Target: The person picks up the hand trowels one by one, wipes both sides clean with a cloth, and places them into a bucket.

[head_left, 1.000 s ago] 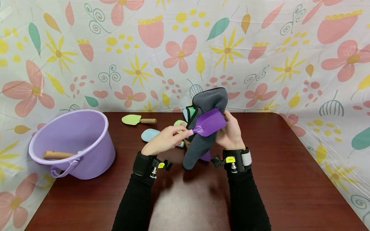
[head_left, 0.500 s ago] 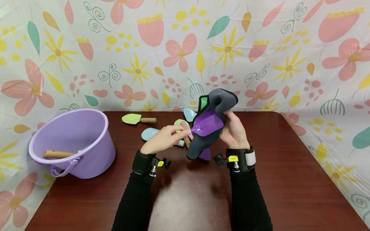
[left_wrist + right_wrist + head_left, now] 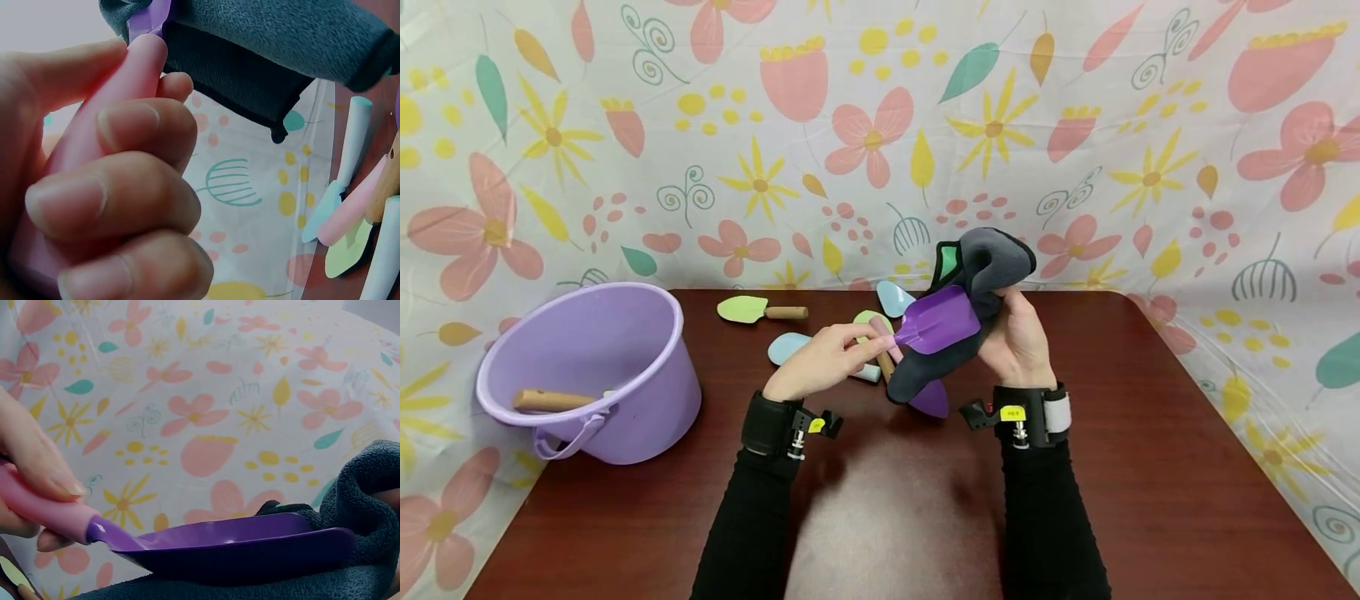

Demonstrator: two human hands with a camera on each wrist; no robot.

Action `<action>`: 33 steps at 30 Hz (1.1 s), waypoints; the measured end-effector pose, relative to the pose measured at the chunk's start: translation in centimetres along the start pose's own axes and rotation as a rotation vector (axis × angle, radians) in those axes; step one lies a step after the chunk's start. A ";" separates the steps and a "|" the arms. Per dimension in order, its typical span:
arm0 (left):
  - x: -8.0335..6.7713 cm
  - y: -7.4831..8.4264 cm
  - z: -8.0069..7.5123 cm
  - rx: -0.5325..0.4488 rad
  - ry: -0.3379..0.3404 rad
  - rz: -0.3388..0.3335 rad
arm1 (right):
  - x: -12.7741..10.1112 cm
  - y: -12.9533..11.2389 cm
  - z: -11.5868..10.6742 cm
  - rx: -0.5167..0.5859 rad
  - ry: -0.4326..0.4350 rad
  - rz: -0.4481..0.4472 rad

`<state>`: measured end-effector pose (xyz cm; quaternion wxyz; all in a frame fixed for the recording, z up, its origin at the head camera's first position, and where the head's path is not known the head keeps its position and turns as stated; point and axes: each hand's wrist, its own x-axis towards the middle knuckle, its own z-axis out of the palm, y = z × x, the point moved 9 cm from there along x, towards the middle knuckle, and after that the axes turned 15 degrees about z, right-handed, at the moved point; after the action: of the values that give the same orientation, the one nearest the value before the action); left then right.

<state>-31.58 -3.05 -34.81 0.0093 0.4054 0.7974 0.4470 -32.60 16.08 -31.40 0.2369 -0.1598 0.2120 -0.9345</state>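
The left hand [image 3: 816, 358] has its fingers curled tight round the pink handle [image 3: 115, 87] of a purple shovel [image 3: 940, 321]. The right hand [image 3: 1021, 342] holds a soft grey cloth [image 3: 996, 258] behind the scoop, and the cloth hides some of its fingers. The shovel is up in the air over the counter [image 3: 1150, 442], about the middle from side to side and nearer the far edge.

A few things could go wrong, I think. The scoop looks smooth, so it could slide off the cloth if the right hand pinches too softly. If the two hands pull different ways, the handle could twist in the left fingers. The cloth hangs low over the tools, so its loose end could drag on the pink handle lying there or the purple blade [image 3: 931, 402] below. If the shovel slipped, it would likely drop on that pile.

The shovel's long line runs slantwise. The handle end is toward the left edge and a bit nearer the person. The scoop points mostly to the right edge, leaning a little to the far right corner. Its hollow side faces up.
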 end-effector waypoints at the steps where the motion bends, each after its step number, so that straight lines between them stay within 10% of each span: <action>1: 0.0 0.1 0.0 0.001 0.001 0.008 | -0.1 -0.2 0.0 0.000 -0.007 -0.008; 14: -0.3 0.6 -1.3 -0.019 0.096 -0.016 | -0.9 -1.4 -0.6 0.109 -0.042 -0.008; 33: -0.5 1.6 -3.1 -0.041 0.310 0.025 | 1.2 3.7 0.4 0.220 -0.067 0.299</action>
<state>-31.39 -5.12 -32.00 -0.1112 0.3415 0.7747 0.5204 -31.99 12.39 -32.55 0.3961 -0.1308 0.1220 -0.9006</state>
